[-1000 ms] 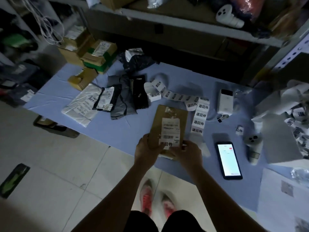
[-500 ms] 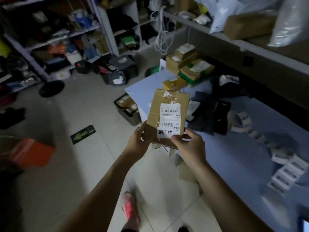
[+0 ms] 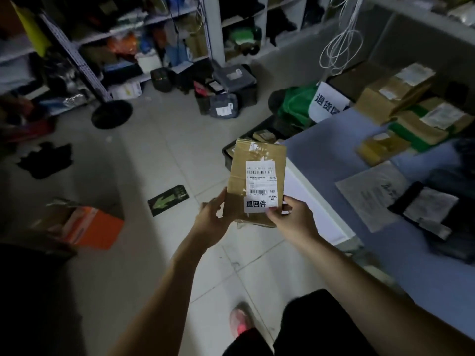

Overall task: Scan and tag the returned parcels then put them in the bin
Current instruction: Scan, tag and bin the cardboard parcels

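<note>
A brown cardboard parcel [image 3: 241, 173] with a white shipping label and a white return tag stuck at its lower end is held upright over the floor. My left hand [image 3: 210, 219] grips its lower left edge. My right hand [image 3: 290, 219] holds the lower right corner, thumb on the tag. Just behind the parcel, a dark bin [image 3: 227, 155] stands on the floor against the table's left end, with small boxes inside; the parcel hides most of it.
The blue table [image 3: 334, 155] at right carries stacked cardboard boxes [image 3: 395, 93], a grey mailer bag [image 3: 370, 194] and dark bags. A sign [image 3: 326, 104] stands by a green bag. An orange box [image 3: 90, 224] lies left. Shelves [image 3: 128, 37] and floor parcels [image 3: 226, 91] stand behind.
The parcel has been lifted off the table and carried left, past the table's end, with both hands still on it. The view has swung left toward the floor and the bin.
</note>
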Tool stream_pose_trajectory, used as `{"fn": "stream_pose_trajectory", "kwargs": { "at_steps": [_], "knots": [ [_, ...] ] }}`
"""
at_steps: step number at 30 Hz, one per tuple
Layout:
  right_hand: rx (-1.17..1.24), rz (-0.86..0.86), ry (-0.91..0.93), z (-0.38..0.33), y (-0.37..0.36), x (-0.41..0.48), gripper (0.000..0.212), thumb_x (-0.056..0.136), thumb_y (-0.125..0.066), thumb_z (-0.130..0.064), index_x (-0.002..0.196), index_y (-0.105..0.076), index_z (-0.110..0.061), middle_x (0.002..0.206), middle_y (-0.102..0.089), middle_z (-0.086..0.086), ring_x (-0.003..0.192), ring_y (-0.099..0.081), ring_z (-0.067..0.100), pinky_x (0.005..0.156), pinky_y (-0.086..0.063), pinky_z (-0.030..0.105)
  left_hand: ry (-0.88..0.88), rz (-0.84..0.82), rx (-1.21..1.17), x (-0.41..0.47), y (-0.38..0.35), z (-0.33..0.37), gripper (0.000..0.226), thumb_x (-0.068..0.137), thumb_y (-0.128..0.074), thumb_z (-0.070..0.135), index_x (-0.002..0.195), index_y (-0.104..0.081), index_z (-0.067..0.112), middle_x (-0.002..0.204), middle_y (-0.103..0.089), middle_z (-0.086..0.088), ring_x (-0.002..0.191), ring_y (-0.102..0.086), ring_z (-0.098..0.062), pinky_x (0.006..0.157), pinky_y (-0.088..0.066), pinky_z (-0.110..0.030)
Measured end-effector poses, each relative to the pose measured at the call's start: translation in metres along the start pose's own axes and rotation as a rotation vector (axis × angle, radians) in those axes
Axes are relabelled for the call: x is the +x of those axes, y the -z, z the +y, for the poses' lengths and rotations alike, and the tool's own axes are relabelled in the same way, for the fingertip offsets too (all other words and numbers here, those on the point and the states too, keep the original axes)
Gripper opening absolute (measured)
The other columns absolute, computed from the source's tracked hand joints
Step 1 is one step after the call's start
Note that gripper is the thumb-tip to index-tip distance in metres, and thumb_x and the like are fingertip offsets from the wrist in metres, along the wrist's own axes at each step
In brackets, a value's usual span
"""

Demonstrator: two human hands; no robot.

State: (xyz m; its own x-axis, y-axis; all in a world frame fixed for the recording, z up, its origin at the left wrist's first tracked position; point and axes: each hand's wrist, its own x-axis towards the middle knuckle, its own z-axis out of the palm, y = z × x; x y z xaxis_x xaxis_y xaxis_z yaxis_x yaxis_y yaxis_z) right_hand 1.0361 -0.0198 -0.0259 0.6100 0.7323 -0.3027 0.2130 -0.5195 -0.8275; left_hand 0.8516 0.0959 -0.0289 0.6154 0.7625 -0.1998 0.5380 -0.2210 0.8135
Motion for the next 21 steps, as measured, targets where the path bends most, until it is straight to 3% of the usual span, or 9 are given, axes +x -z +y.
{"fn": "stream_pose_trajectory", "kwargs": {
  "at_steps": [3, 5, 7, 9, 12, 16, 19, 21],
  "knots": [
    [0.017, -0.019, -0.083, -0.009, -0.041, 0.043, 0.022, 0.086, -0.078, -0.029, 0.107, -0.074, -0.024, 0.097, -0.075, -0.011, 0.089, -0.071, 0.012, 0.074, -0.055, 0.026, 0.038, -0.045, 0.028, 0.049, 0.027, -0.033, 0.046, 0.089, -0.060, 0.042, 0.128, -0.047, 0.064, 0.103, -0.068, 0.033, 0.094, -0.065, -0.005, 0.071, -0.047, -0.009],
    [0.034, -0.022, -0.135, -0.012, -0.066, 0.080, 0.017, 0.087, -0.079, -0.029, 0.101, -0.071, -0.025, 0.099, -0.074, -0.012, 0.091, -0.072, 0.013, 0.067, -0.051, 0.019, 0.099, -0.081, 0.043, 0.089, 0.039, -0.049, 0.049, 0.086, -0.059, 0.051, 0.127, -0.042, 0.072, 0.100, -0.068, 0.030, 0.097, -0.066, -0.005, 0.074, -0.052, -0.018],
    [0.031, -0.037, -0.165, -0.013, -0.086, 0.129, 0.022, 0.090, -0.075, -0.030, 0.110, -0.070, -0.022, 0.110, -0.075, -0.007, 0.099, -0.071, 0.016, 0.072, -0.055, 0.019, 0.175, -0.105, 0.064, 0.137, 0.045, -0.065, 0.061, 0.081, -0.059, 0.059, 0.136, -0.035, 0.068, 0.103, -0.068, 0.017, 0.103, -0.065, -0.017, 0.088, -0.056, -0.041],
    [0.006, -0.054, -0.180, -0.014, -0.101, 0.186, 0.025, 0.094, -0.070, -0.028, 0.117, -0.069, -0.018, 0.117, -0.074, -0.002, 0.102, -0.071, 0.017, 0.077, -0.059, 0.022, 0.199, -0.135, 0.089, 0.192, 0.049, -0.079, 0.066, 0.082, -0.062, 0.061, 0.139, -0.029, 0.065, 0.104, -0.067, 0.015, 0.107, -0.065, -0.021, 0.094, -0.054, -0.047],
    [-0.029, -0.036, -0.232, -0.013, -0.117, 0.283, 0.022, 0.094, -0.065, -0.024, 0.114, -0.069, -0.018, 0.116, -0.075, -0.001, 0.097, -0.070, 0.016, 0.072, -0.057, 0.021, 0.173, -0.205, 0.134, 0.286, 0.048, -0.099, 0.063, 0.094, -0.062, 0.051, 0.150, -0.034, 0.047, 0.122, -0.069, 0.009, 0.115, -0.063, -0.016, 0.097, -0.054, -0.045],
    [0.051, 0.075, -0.332, -0.009, -0.140, 0.394, 0.023, 0.095, -0.064, -0.026, 0.118, -0.066, -0.023, 0.117, -0.073, -0.001, 0.100, -0.071, 0.017, 0.081, -0.062, 0.037, 0.112, -0.253, 0.225, 0.414, 0.044, -0.121, 0.065, 0.092, -0.053, 0.061, 0.150, -0.038, 0.035, 0.115, -0.060, 0.026, 0.098, -0.058, 0.006, 0.082, -0.051, -0.019],
    [0.154, 0.166, -0.421, 0.002, -0.162, 0.465, 0.021, 0.096, -0.064, -0.027, 0.116, -0.065, -0.021, 0.117, -0.073, 0.000, 0.102, -0.069, 0.019, 0.085, -0.060, 0.040, 0.083, -0.326, 0.352, 0.514, 0.036, -0.149, 0.067, 0.096, -0.064, 0.040, 0.154, -0.036, 0.024, 0.128, -0.055, 0.003, 0.115, -0.054, -0.014, 0.098, -0.047, -0.034],
    [0.204, 0.217, -0.511, 0.017, -0.178, 0.503, 0.017, 0.096, -0.064, -0.027, 0.110, -0.066, -0.017, 0.111, -0.074, 0.003, 0.100, -0.069, 0.023, 0.085, -0.059, 0.042, 0.029, -0.392, 0.408, 0.571, 0.024, -0.166, 0.064, 0.094, -0.068, 0.033, 0.152, -0.041, 0.022, 0.121, -0.051, 0.003, 0.105, -0.053, -0.013, 0.091, -0.046, -0.030]
  ]
}}
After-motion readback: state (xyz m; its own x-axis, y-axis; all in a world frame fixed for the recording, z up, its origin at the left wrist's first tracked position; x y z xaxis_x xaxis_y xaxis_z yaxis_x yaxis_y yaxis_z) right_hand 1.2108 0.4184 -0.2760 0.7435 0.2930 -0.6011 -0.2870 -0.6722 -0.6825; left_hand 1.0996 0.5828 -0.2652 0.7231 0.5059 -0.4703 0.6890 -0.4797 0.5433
